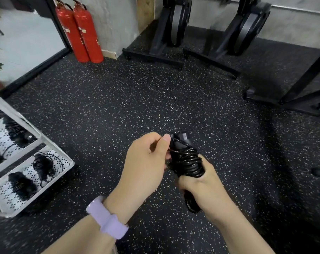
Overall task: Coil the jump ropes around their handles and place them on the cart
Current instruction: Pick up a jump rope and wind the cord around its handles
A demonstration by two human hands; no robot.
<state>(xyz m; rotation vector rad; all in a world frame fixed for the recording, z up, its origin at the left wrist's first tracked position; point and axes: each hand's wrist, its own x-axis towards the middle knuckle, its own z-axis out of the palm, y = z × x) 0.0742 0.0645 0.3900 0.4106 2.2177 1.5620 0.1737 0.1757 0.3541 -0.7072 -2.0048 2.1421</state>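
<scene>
Jump rope (187, 163) held mid-air over the floor, near centre. Right hand (204, 186) wraps the handles below the coil; left hand (146, 162) pinches the loose cord end w/ thumb & fingers. Cord prob. light, springy, slick, so grip handles, keep tension. Cart (67, 168) at left.

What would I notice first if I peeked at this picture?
Probably the two hands in the middle: the right hand grips a black jump rope wound round its handles, while the left hand pinches the cord. Two red fire extinguishers stand by the far wall.
</scene>
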